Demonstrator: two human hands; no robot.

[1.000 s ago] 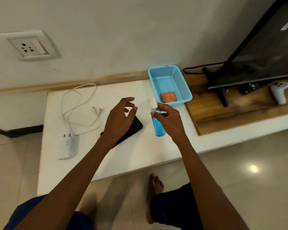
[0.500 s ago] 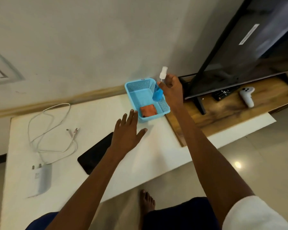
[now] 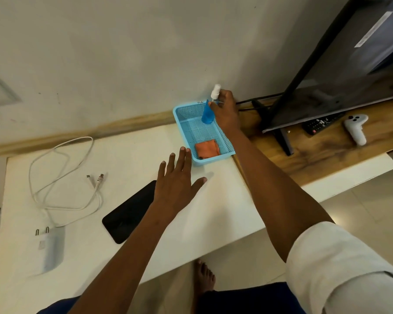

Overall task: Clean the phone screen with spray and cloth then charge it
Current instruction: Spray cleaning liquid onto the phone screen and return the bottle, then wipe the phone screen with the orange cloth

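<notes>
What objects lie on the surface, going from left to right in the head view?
Charger plug → white cable → phone → blue basket → remote control → white controller.

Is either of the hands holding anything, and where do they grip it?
The right hand grips the blue spray bottle near its neck, just below the white nozzle. The left hand is open and holds nothing.

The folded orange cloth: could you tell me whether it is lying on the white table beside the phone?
No, the folded orange cloth lies inside the blue mesh plastic basket, at its near end.
</notes>
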